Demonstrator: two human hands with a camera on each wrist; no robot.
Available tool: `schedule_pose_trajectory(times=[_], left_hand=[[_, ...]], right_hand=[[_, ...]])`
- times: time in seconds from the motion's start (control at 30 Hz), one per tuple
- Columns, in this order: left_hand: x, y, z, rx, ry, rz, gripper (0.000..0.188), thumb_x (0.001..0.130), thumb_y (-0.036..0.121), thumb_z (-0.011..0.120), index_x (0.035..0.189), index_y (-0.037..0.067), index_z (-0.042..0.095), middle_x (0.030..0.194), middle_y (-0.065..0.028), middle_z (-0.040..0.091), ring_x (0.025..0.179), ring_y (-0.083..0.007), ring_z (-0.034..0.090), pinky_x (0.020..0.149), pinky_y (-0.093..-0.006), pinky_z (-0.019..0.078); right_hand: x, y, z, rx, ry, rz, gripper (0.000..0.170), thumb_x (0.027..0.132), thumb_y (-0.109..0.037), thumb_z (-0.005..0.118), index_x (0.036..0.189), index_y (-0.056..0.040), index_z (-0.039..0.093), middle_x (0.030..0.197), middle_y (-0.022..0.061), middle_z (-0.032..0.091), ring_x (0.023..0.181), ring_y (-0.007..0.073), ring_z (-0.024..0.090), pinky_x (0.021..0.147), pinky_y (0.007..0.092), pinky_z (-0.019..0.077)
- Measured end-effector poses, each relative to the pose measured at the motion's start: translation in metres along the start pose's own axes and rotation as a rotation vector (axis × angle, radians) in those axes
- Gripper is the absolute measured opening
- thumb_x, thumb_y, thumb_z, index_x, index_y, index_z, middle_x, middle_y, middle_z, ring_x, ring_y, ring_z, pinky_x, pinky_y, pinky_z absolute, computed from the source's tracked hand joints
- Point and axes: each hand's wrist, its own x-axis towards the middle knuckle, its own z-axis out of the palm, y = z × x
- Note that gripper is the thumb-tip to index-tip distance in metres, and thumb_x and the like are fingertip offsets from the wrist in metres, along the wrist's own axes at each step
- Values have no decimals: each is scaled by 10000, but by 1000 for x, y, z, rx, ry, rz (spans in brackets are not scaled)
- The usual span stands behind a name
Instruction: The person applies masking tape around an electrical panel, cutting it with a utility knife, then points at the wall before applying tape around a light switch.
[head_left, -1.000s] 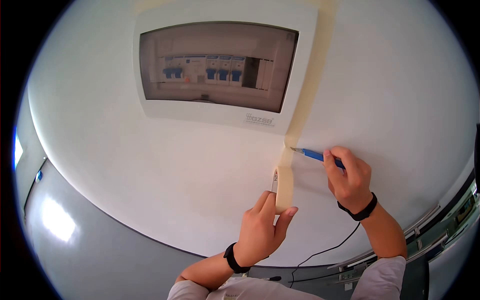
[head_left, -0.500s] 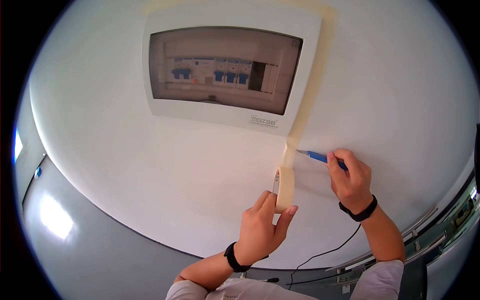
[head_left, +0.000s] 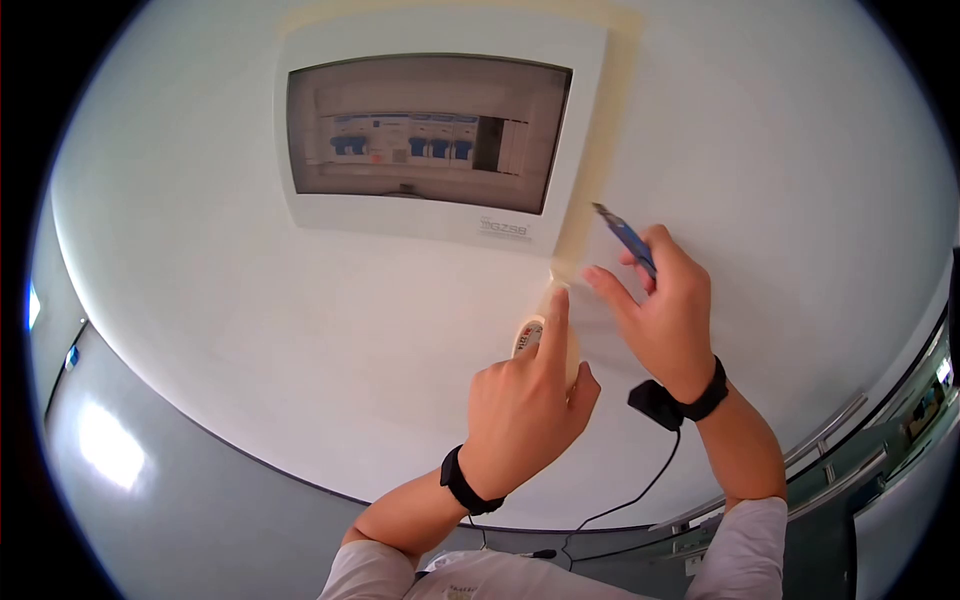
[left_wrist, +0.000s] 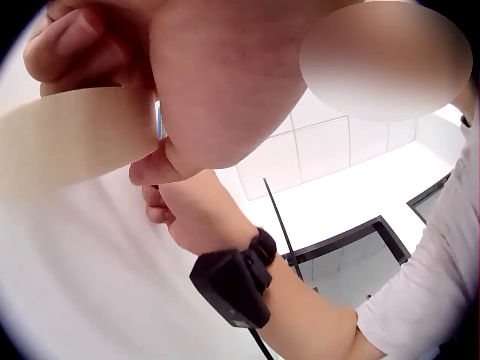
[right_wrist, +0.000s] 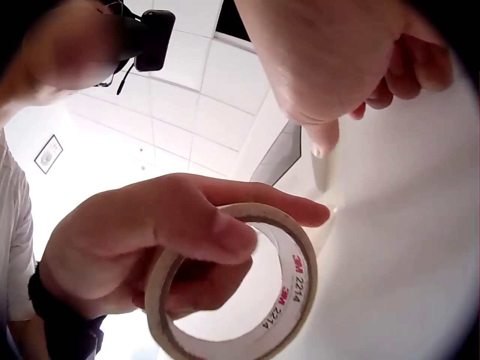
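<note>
My left hand (head_left: pixel 520 415) holds a roll of masking tape (right_wrist: pixel 301 247), thumb and curled fingers around its ring. Its index finger reaches out straight, the tip on the tape close below the breaker box corner. From there a cream tape strip (head_left: pixel 603 160) runs up the wall along the box's right edge. To the right, my right hand (head_left: pixel 675 310) keeps a blue utility knife (head_left: pixel 630 242) in its curled fingers, blade pointing up and left beside the strip. The right thumb stretches toward the tape near the left fingertip. In the left wrist view, the roll (left_wrist: pixel 82 139) hides part of the wall.
The white breaker box (head_left: pixel 385 212) with a tinted cover (head_left: pixel 420 90) is on the white wall (head_left: pixel 780 180). Tape also lines its top edge. A black wrist camera (head_left: pixel 655 404) with a cable hangs at the right wrist. Metal rails (head_left: pixel 838 480) stand at lower right.
The left index finger has straightened up onto the tape, and the roll has turned and tilted. The right hand has swung the knife blade upward off the tape and brought its thumb closer.
</note>
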Motion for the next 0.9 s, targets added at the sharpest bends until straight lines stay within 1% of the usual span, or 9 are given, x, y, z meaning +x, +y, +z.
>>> schedule_pose_trajectory(times=[0.17,0.47,0.6,0.7,0.77,0.8,0.83,0.87,0.9], left_hand=[[0,-3,1,18,13,-9,780,855,98,681,1588,-30,448,719,-166,682,564,-378,657,555,-452,521],[-26,-5,17,-38,-97,-48,742,813,43,634,1539,-53,513,669,-153,633,542,-382,625,558,-444,522],[-35,-3,7,-94,14,66,805,775,1,621,1570,-19,499,682,-149,635,537,-372,617,550,-446,519],[-33,5,-16,-27,-4,70,917,745,-15,609,1640,6,410,677,-149,630,529,-374,607,542,-457,513],[-23,7,-26,26,-61,35,985,729,-19,605,1679,16,346,670,-151,626,521,-380,599,536,-465,507],[-17,8,-28,155,-130,58,1024,734,7,622,1697,-5,274,641,-126,599,500,-340,587,503,-443,493],[-10,10,-29,284,-199,80,1072,738,32,639,1715,-26,202,613,-102,572,479,-299,575,471,-421,480],[-7,14,-23,343,-193,93,1085,733,28,643,1713,-45,183,605,-97,577,463,-268,565,455,-391,459],[-3,12,-16,351,-196,89,1085,733,28,643,1713,-45,183,605,-97,577,463,-268,565,455,-391,459]], right_hand=[[8,-4,17,-203,110,-52,484,743,-305,981,839,-77,565,664,56,635,543,267,586,504,356,453],[6,-3,19,-204,137,-36,504,720,-328,987,817,-89,554,646,53,627,542,274,591,499,357,444],[6,-2,21,-181,152,-33,507,725,-328,984,814,-87,547,651,56,631,555,281,598,505,358,447],[1,0,22,-186,171,-72,501,752,-332,978,825,-77,553,653,62,623,544,274,575,508,353,444],[-2,-3,16,54,104,54,442,856,-306,926,843,-62,558,649,47,568,532,204,521,513,327,417],[-7,-3,13,57,105,61,442,856,-306,926,843,-62,558,649,47,568,532,204,521,513,327,417],[-14,-3,8,194,81,193,394,918,-291,874,854,-56,564,655,24,537,549,157,487,522,311,403],[-25,-1,-1,340,54,318,357,979,-277,822,865,-51,570,661,2,506,567,109,453,531,296,389],[-36,-1,-5,349,53,321,357,979,-277,822,865,-51,570,661,2,506,567,109,453,531,296,389]])
